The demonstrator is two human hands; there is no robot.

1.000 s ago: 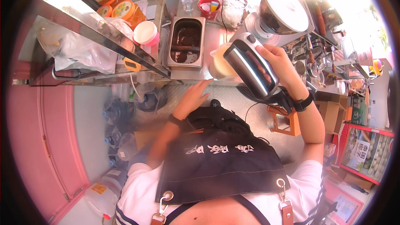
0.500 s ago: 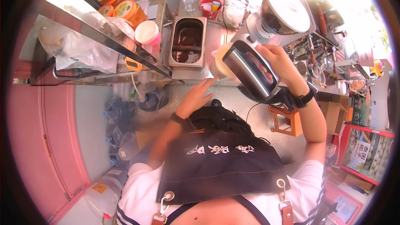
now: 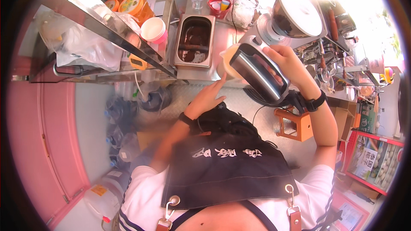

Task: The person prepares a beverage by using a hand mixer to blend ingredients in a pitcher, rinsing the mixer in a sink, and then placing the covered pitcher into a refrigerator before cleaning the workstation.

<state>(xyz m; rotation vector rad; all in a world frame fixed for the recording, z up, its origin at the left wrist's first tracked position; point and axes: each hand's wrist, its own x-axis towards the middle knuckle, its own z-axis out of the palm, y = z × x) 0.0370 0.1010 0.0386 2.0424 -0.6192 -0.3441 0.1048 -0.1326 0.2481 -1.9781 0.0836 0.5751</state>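
My right hand [image 3: 286,62] grips the handle of a steel electric kettle [image 3: 257,75], tipped spout-down toward a pale cup [image 3: 225,62] standing at the near edge of the surface [image 3: 222,38]. My left hand [image 3: 208,98] sits just below the cup, fingers loosely spread, one fingertip reaching up to its side. As I judge it, a good pour means steadying the cup first, tilting slowly, and keeping the spout close over the rim. Beyond the left hand sits a steel tray of dark contents [image 3: 193,40].
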